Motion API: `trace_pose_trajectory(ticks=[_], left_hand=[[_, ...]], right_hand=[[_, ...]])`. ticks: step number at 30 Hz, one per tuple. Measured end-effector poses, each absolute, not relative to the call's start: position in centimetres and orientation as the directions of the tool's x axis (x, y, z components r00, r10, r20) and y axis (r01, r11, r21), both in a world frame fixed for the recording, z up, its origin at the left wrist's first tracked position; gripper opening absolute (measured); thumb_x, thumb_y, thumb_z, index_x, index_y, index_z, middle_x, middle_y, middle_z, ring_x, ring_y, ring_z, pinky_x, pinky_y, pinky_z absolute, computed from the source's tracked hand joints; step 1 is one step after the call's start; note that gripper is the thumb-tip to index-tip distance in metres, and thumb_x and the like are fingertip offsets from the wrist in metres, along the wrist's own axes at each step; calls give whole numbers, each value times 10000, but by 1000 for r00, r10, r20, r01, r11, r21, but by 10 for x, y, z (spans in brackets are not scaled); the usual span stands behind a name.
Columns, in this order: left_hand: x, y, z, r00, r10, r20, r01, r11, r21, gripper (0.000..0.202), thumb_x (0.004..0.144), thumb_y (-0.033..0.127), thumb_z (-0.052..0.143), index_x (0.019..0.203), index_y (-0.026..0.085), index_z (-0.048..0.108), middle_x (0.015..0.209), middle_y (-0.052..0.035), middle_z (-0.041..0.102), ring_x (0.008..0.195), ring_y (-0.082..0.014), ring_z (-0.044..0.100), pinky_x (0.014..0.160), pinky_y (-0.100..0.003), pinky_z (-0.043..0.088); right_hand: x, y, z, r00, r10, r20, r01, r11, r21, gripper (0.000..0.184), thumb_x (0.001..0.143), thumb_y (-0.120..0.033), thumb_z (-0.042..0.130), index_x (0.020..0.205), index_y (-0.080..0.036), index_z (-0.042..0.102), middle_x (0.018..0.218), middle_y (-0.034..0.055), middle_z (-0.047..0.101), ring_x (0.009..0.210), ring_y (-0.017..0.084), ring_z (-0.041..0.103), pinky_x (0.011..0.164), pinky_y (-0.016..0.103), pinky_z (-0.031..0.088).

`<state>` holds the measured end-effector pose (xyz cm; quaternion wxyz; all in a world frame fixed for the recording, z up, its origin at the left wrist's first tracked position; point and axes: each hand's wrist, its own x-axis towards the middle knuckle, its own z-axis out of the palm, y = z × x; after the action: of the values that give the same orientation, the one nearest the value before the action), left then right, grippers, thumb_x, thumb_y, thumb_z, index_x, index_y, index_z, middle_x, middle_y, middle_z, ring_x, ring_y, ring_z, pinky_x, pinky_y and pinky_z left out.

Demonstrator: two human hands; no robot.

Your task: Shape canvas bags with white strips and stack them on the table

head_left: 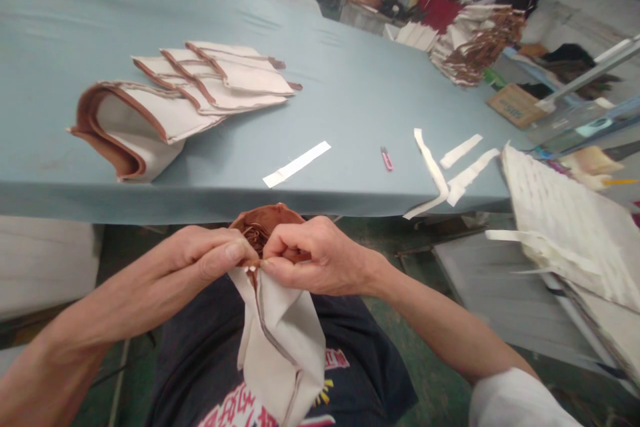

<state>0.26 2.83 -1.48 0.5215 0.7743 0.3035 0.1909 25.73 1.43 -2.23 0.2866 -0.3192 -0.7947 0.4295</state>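
Observation:
Close to my body, both hands grip a sewn piece of cream fabric with brown lining (287,340). My left hand (220,255) pinches its upper edge with thumb and fingers. Right beside it, my right hand (310,257) pinches the same edge, the fingertips almost meeting. The cream part hangs down below the hands, a seam running along it. Brown material (267,213) with gathered strands shows just behind the fingers. What lies exactly between the fingertips is hidden.
Several cream and brown sewn pieces (235,80) lie stacked on the blue-green table (350,93). A white strip (297,163), a small pink cutter (387,159) and cream strips (463,173) lie nearer. At right are a cream fabric stack (565,227) and a cardboard box (515,105).

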Motion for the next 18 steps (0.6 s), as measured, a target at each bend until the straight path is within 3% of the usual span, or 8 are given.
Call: trace_pose_trajectory(ticks=[6, 13, 15, 18], left_hand=[[7, 28, -10, 729, 681, -75, 314, -235, 920, 441, 1092, 454, 563, 709, 236, 582, 683, 48, 525, 623, -148, 487, 572, -223, 441], [3, 32, -13, 744, 658, -115, 341, -226, 913, 447, 1100, 466, 533, 721, 231, 539, 700, 58, 450, 621, -128, 432, 541, -209, 391], [3, 32, -16, 738, 664, -120, 341, -213, 916, 454, 1103, 485, 534, 737, 220, 572, 715, 54, 458, 638, -129, 430, 552, -209, 397], [1, 33, -18, 727, 676, -123, 346, -206, 915, 464, 1113, 489, 525, 788, 197, 678, 741, 29, 583, 675, -147, 522, 609, -215, 468]], right_hand=[[260, 20, -19, -671, 724, 158, 214, 393, -895, 196, 1014, -322, 639, 855, -210, 614, 705, -58, 552, 675, 103, 496, 634, 235, 353], [261, 30, -21, -720, 680, 136, 198, 389, -900, 247, 1051, -369, 637, 879, -191, 652, 790, -33, 616, 694, 106, 524, 679, 253, 383], [261, 33, -22, -720, 682, 126, 213, 391, -896, 264, 1053, -383, 625, 869, -195, 640, 771, -35, 595, 697, 113, 510, 682, 259, 377], [259, 36, -23, -713, 689, 134, 212, 394, -894, 291, 1046, -424, 619, 849, -209, 600, 758, -33, 575, 722, 127, 509, 696, 264, 385]])
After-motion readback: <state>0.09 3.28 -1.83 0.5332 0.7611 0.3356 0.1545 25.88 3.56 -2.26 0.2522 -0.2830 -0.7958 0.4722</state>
